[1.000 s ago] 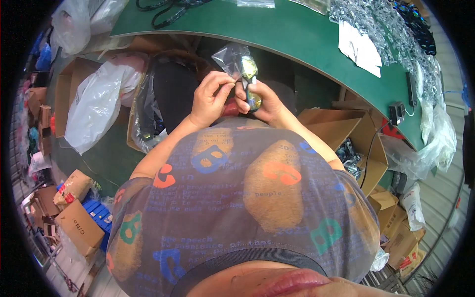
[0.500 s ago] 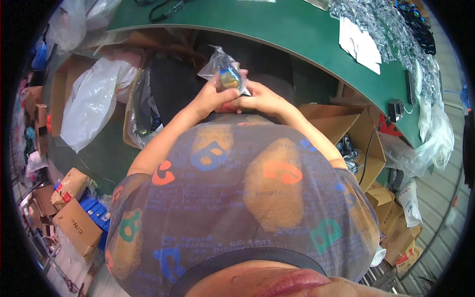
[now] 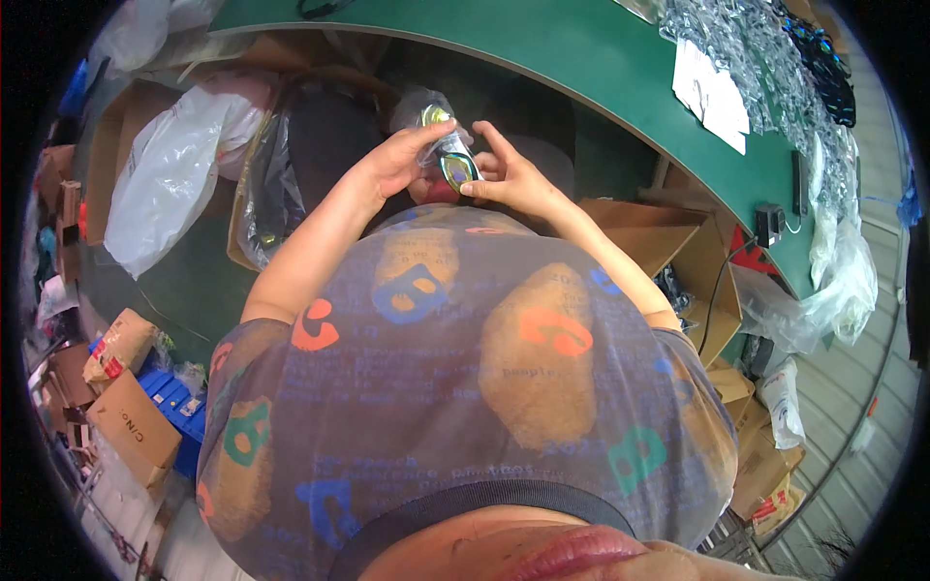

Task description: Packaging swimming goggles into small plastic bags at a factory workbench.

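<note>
A pair of swimming goggles (image 3: 455, 170) with shiny yellow-green mirrored lenses is in front of my belly, in a crumpled clear plastic bag (image 3: 412, 105) that covers its upper end. My left hand (image 3: 397, 160) grips the bagged upper part, thumb laid across it. At the lower lens my right hand (image 3: 513, 181) closes its thumb on the goggles' rim, while its index finger sticks up apart. The fingertips behind the goggles are partly hidden. Both forearms come up from either side of my shirt.
A green table (image 3: 581, 63) curves ahead, bearing a heap of clear plastic bags (image 3: 727, 44), white papers (image 3: 710, 97) and a black adapter (image 3: 770, 225). An open carton (image 3: 639, 228) stands right. Left are a white plastic bag (image 3: 165, 189), a bag-lined box (image 3: 266, 189) and blue bins (image 3: 174, 397).
The goggles have tilted and slid lower, with the lower lens now showing outside my fingers. My left hand has moved up the bag; my right index finger has lifted away.
</note>
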The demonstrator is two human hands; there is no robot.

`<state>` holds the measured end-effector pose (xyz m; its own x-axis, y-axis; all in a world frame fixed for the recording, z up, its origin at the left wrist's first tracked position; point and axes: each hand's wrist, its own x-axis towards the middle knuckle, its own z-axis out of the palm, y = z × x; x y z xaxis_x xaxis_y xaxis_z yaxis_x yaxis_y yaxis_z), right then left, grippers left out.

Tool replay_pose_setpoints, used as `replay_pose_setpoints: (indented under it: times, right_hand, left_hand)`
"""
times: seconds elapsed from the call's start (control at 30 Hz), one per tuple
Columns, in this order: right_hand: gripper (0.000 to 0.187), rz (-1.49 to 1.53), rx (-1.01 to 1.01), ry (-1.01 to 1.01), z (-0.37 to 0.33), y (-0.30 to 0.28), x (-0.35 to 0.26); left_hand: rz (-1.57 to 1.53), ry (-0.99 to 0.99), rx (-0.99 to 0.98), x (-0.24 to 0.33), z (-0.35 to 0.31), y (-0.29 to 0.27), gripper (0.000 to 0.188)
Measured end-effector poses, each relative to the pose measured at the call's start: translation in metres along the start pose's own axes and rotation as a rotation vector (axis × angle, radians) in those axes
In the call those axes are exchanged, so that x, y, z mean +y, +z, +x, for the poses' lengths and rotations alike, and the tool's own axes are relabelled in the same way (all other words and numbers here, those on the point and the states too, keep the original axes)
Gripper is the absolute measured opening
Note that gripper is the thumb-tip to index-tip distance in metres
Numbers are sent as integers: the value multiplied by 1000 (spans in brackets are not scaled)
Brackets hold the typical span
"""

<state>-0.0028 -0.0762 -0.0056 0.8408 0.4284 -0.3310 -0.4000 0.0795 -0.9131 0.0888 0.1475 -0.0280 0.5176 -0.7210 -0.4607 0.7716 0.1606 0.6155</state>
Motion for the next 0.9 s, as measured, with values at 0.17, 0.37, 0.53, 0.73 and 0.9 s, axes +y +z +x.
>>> replay_pose_setpoints:
  times: [0.17,0.37,0.53,0.73,0.9]
  right_hand:
    - [90,210,-79,21,7,-5,18]
    - [64,236,155,40,4,-3,31]
    - [58,253,270,40,2,-1,36]
    - [55,338,202,68,9,4,39]
    - [54,406,249,101,12,2,41]
  left_hand:
    - [107,-114,-34,-2,4,-5,43]
    - [317,39,253,-22,0,-11,62]
    - [964,575,410,-45,-13,-8,48]
    - [1005,705,452,-43,-7,-2,11]
    - [1094,801,389,-45,-7,-4,11]
